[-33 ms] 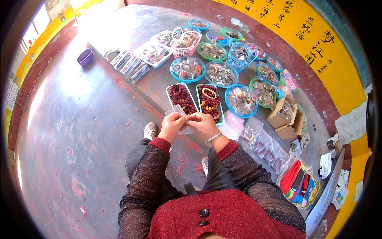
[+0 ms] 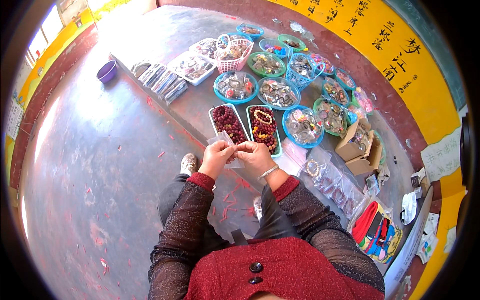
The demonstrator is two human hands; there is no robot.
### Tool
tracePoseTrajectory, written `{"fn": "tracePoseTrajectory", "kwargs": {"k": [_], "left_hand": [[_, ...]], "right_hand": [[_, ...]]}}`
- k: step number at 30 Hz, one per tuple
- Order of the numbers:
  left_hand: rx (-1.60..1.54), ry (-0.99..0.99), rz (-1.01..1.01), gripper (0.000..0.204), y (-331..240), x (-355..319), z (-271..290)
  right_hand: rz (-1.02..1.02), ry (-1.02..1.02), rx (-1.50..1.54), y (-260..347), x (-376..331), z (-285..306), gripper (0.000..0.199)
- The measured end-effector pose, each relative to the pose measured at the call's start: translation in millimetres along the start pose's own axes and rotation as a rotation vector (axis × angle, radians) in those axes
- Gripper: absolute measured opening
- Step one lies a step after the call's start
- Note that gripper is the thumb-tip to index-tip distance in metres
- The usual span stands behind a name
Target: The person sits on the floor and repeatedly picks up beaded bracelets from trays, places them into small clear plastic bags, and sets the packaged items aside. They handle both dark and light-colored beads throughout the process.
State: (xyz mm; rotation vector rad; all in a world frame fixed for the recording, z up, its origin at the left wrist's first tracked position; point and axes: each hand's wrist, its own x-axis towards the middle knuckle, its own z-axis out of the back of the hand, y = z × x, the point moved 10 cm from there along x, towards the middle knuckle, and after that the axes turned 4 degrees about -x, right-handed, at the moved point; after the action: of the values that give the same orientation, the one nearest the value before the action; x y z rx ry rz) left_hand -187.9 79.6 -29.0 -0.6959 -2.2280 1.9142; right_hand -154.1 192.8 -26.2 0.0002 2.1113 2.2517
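A small clear plastic bag point(image 2: 221, 137) is pinched between my two hands, partly covered by the fingers. My left hand point(image 2: 216, 159) closes on it from the left, and my right hand point(image 2: 256, 159), with a bracelet at the wrist, meets it from the right. Just beyond my fingers lie two shallow trays of bead bracelets: the left tray point(image 2: 211, 120) holds dark red ones. Among the dark red beads in the right tray point(image 2: 278, 145) are yellow ones and a pale bead bracelet point(image 2: 263, 117). Whether anything is inside the bag is hidden.
Several basins point(image 2: 215, 91) and baskets point(image 2: 218, 65) of bagged small goods spread across the raised platform. To the right are an open cardboard box point(image 2: 372, 159), bagged bracelets point(image 2: 340, 192) and colourful cloth items point(image 2: 367, 222). A purple basin point(image 2: 106, 72) stands on the floor at left.
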Motion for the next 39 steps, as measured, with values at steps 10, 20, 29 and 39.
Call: {"fn": "tracePoseTrajectory", "kwargs": {"k": [10,20,29,39], "left_hand": [[0.068,0.020,0.047,0.012,4.2,0.2,2.2],[0.565,-0.296,-0.087,0.031,-5.9,-1.2,28.4],[0.887,-0.236,-0.289,0.027,-18.3,-3.0,15.0],[0.954,0.064,-0.107,0.020,11.6,-2.3,-5.8]], "right_hand": [[-0.187,-0.118,0.138,-17.2,3.9,24.0,0.011],[0.354,-0.050,-0.739,48.9,-16.2,-12.9,0.011],[0.431,-0.198,-0.908,55.5,-19.0,-4.7,0.006],[0.333,-0.150,-0.870,35.3,-12.9,-1.5,0.009]]}}
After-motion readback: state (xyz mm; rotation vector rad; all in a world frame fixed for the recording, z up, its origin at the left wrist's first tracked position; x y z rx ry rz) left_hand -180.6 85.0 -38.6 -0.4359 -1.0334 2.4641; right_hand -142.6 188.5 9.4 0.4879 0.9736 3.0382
